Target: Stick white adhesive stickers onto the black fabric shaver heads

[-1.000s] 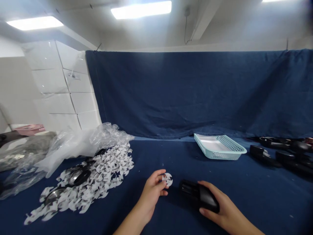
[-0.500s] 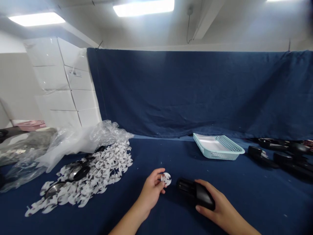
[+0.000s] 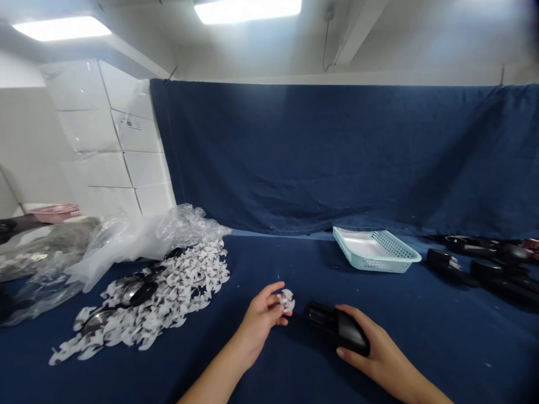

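Observation:
Between the thumb and fingers of my left hand (image 3: 267, 314) is a small round white plastic piece (image 3: 287, 301) with notches and curved edges. My right hand (image 3: 366, 342) is wrapped around the wide end of a black plastic housing (image 3: 337, 328), which has an open slotted end turned toward my left hand. The white piece and the housing are a short gap apart, both above the blue table cloth (image 3: 295, 365). Off to the left lies a heap of similar white pieces (image 3: 185, 289), with black and shiny metal round parts (image 3: 138, 293) among them.
A light green plastic basket (image 3: 379, 264) with a white lining stands toward the back right. Several black housings (image 3: 488, 269) lie at the far right. Crumpled clear plastic (image 3: 138, 235) and stacked white boxes (image 3: 105, 140) are at the left. A blue curtain (image 3: 328, 151) hangs behind.
The white piece has turned in my left fingers, now showing more edge-on, and my left hand has shifted slightly. The black housing stays in my right hand, nearly unmoved.

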A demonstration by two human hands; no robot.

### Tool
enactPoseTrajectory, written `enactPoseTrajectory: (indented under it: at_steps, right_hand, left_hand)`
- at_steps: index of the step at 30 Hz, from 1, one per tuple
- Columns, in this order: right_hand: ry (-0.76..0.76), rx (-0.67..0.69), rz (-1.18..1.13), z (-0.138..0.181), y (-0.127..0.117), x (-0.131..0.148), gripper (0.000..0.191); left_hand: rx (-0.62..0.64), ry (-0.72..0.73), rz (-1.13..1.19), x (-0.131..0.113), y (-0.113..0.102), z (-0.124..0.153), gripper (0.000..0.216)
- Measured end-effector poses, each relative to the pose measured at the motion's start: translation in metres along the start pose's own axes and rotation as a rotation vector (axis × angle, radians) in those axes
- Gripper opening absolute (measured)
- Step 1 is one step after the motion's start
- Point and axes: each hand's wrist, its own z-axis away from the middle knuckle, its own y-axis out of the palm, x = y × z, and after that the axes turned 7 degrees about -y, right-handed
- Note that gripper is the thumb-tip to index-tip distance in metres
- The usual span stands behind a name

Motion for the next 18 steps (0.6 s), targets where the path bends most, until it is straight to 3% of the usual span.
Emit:
enactPoseTrajectory:
  at_steps: [5,18]
  right_hand:
    - [-0.003,-0.016,-0.007,0.0003,0.0006,-0.0029,0.066]
    - [0.005,-0.014,-0.014,0.0010,-0.0011,0.0030,0.065]
  left_hand:
    - [-0.033,0.139,-0.201,0.0009,-0.0015,-0.0019,0.051]
    - [-0.051,0.131,-0.289,0.0044,-0.0052,-0.0072,0.049]
